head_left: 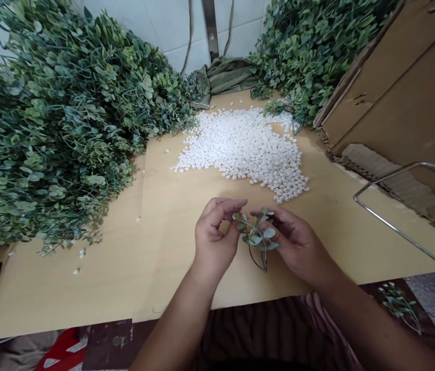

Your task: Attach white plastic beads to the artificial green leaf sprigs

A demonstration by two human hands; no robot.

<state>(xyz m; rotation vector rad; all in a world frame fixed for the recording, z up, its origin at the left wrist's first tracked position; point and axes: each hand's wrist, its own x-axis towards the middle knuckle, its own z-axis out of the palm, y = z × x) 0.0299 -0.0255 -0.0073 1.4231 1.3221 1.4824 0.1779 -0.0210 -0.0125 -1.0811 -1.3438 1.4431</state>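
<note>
Between my two hands, above the near part of the table, is a small artificial leaf sprig (256,238) with round green leaves and a bent stem hanging down. My left hand (219,232) has its fingers curled, thumb and fingertips closed at the sprig's left leaves. On the other side my right hand (292,237) pinches the sprig among its leaves; some fingertips are hidden behind them. Beyond the hands lies a wide heap of small white bead-like pieces (240,144).
Piles of artificial greenery (70,108) fill the left, with another bunch (313,56) at back right. A cardboard box (402,93) and a metal wire frame (395,206) stand right. A green cloth (230,76) lies at the wall. Another sprig (399,304) rests below the table edge.
</note>
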